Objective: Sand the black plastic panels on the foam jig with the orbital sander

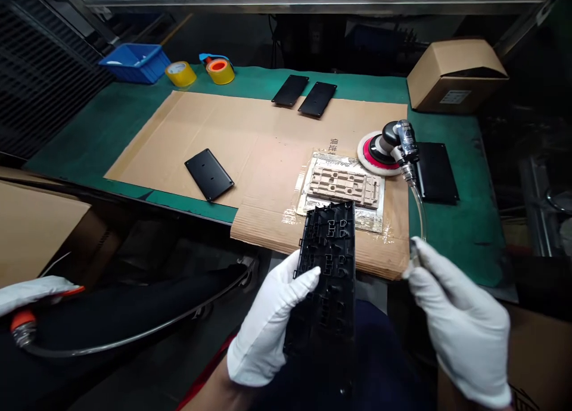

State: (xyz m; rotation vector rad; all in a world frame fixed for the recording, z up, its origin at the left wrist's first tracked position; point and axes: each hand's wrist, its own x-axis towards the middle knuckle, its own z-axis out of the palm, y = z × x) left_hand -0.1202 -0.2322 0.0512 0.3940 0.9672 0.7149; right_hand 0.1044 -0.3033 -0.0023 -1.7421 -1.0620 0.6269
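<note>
A long black plastic panel (330, 262), its ribbed and clipped side facing up, is gripped along its left edge by my gloved left hand (272, 315). My gloved right hand (460, 321) is pinched closed at the table's front edge, just under the clear hose (420, 205). What sits between its fingertips is too small to make out. Beyond the panel, a beige slotted fixture block (344, 186) is taped down on a metal plate (375, 219). Right behind it rests an air-powered sander (388, 149) with a white and red round pad.
Cardboard (250, 137) covers much of the green table (478, 232). Black plates lie at the back (290, 90), left (209, 174) and right (435, 171). Tape rolls (181, 74), a blue bin (136, 64) and a carton (456, 77) stand behind. A co-worker's gloved hand (36, 292) is at left.
</note>
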